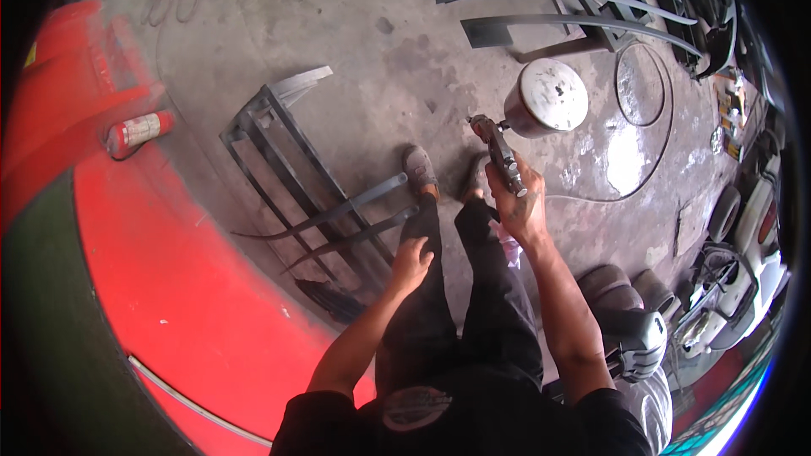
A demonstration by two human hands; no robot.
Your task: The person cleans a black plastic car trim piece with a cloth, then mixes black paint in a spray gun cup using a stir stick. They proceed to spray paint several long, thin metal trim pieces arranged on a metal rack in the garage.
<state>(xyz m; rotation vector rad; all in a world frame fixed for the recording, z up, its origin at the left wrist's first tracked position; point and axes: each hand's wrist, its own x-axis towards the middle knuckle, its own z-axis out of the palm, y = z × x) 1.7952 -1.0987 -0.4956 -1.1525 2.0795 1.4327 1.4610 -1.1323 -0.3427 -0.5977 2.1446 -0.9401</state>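
Observation:
My right hand (522,203) is wrapped round the grip of a metal spray gun (501,154), held out in front of my legs. A round paint cup (553,95) with a white, dark-spotted lid joins the gun's side. A thin hose (604,200) runs along the floor from near my right wrist. My left hand (412,263) hangs by my left thigh with its fingers loosely extended and holds nothing. Just left of it, curved dark trim strips (342,211) lie across a metal stand (291,160).
Red panels (186,262) fill the left side, with a fire extinguisher (139,132) on them. Long grey strips (583,27) rest on a rack at the upper right. Car parts (718,304) crowd the right edge. A pinkish-white cloth (510,245) hangs near my right thigh.

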